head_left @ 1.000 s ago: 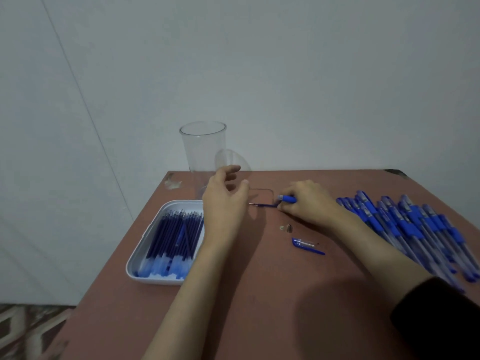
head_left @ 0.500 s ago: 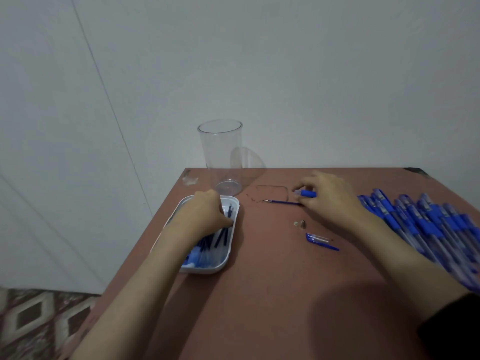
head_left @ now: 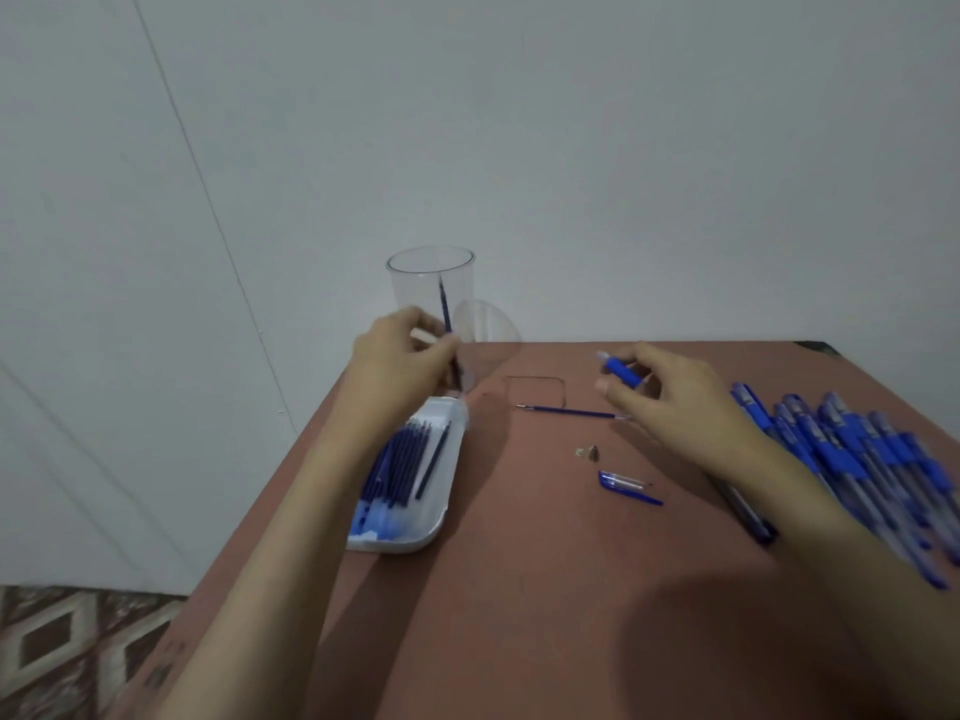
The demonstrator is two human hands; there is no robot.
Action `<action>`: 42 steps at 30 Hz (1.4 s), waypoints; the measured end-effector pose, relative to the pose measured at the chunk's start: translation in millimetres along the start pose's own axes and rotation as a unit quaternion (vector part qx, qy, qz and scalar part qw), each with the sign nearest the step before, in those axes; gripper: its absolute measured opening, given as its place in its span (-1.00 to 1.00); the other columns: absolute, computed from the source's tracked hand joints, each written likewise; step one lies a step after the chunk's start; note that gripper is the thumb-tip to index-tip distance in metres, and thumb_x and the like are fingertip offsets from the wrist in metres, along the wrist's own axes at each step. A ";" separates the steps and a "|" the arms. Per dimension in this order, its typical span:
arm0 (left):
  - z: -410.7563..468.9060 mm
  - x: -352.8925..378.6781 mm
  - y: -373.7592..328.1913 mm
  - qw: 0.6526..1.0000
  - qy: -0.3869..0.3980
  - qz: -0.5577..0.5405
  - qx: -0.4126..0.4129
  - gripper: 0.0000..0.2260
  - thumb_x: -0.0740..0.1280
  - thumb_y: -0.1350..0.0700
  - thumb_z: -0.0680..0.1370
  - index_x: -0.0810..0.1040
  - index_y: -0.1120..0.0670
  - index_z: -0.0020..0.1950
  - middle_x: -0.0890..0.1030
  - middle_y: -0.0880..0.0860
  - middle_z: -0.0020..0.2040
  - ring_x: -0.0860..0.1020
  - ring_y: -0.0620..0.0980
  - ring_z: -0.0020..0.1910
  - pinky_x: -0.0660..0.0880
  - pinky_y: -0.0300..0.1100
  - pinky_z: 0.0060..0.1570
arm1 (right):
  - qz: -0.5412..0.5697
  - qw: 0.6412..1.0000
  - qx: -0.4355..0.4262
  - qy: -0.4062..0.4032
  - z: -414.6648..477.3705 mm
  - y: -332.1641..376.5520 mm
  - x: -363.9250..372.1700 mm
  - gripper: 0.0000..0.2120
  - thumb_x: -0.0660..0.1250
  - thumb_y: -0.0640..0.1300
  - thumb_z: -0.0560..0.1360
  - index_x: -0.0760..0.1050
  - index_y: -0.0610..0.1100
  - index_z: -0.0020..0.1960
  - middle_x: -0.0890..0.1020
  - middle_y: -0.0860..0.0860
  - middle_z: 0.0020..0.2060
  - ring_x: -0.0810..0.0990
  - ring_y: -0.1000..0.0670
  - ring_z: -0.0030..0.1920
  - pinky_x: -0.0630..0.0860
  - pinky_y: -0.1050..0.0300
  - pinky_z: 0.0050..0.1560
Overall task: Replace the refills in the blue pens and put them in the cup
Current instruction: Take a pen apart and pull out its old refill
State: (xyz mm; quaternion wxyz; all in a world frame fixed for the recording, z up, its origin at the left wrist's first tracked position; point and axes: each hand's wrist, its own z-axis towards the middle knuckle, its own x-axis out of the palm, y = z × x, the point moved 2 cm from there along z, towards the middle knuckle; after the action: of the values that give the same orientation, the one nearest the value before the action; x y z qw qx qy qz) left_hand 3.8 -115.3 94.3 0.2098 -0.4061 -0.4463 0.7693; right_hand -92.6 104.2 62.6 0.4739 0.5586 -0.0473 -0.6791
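Note:
My left hand (head_left: 402, 358) pinches a thin dark blue refill (head_left: 445, 309), held nearly upright above the far end of the white tray (head_left: 434, 530) and in front of the clear plastic cup (head_left: 415, 283). The tray holds several more blue refills (head_left: 397, 467). My right hand (head_left: 675, 402) grips a blue pen barrel (head_left: 621, 372) above the table. An old refill (head_left: 566, 411) lies flat on the table under that hand. A blue pen cap (head_left: 626, 485) and a small pen tip (head_left: 592, 452) lie nearer to me.
A pile of several blue pens (head_left: 852, 454) covers the right side of the brown table (head_left: 519, 615). The cup stands at the table's far edge against the white wall. The table's left edge drops to a patterned floor (head_left: 67, 646).
My left hand has risen out of the tray with one refill pinched in it. My right hand has lifted the pen barrel off the table.

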 end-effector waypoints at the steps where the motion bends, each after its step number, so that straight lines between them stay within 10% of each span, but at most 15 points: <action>1: -3.7 9.1 -8.1 0.995 -0.002 -0.102 -0.004 -0.92 0.29 0.17 0.57 0.49 0.18 -0.03 0.66 0.17 -0.26 0.65 0.07 -0.32 0.63 -0.10 -0.20 | 0.011 1.000 -0.007 -0.006 -1.5 -0.7 -0.3 -0.87 0.27 -0.06 0.55 0.56 -0.01 0.06 0.58 0.04 -0.11 0.50 0.12 -0.20 0.36 0.34 -0.19; 5: -14.5 63.2 -16.6 0.917 0.018 -0.388 -0.086 -0.91 0.17 0.19 0.64 0.31 0.20 0.08 0.61 0.23 -0.24 0.65 0.03 -0.38 0.61 -0.21 -0.34 | 0.028 0.998 -0.028 -0.045 -9.5 -5.9 2.4 -0.81 0.24 -0.08 0.57 0.59 0.02 0.09 0.52 0.14 -0.19 0.48 0.15 -0.15 0.32 0.37 -0.15; 11: -20.1 91.1 -2.5 0.854 0.011 -0.510 -0.096 -0.75 0.24 0.35 0.58 0.28 0.21 0.22 0.62 0.30 -0.06 0.69 0.07 -0.18 0.61 -0.23 -0.18 | 0.012 0.996 -0.042 -0.081 -13.1 -10.9 -0.6 -0.84 0.31 -0.13 0.52 0.61 0.00 0.06 0.63 0.15 -0.15 0.55 0.10 -0.14 0.47 0.21 -0.10; 42: -21.4 91.1 -1.8 0.863 0.023 -0.501 -0.057 -0.74 0.21 0.37 0.59 0.24 0.20 0.21 0.63 0.23 -0.15 0.69 0.06 -0.20 0.61 -0.23 -0.19 | 0.016 0.995 -0.044 -0.088 -18.0 -7.2 2.6 -0.85 0.41 -0.15 0.45 0.62 0.06 -0.02 0.62 0.17 -0.24 0.54 0.14 -0.26 0.46 0.27 -0.22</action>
State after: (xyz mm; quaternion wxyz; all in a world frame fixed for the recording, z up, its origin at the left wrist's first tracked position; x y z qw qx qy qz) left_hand -31.9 -40.8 50.1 0.5535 -0.1565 -0.6275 0.5248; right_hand -82.1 114.7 49.8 0.5029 0.4748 -0.0677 -0.7191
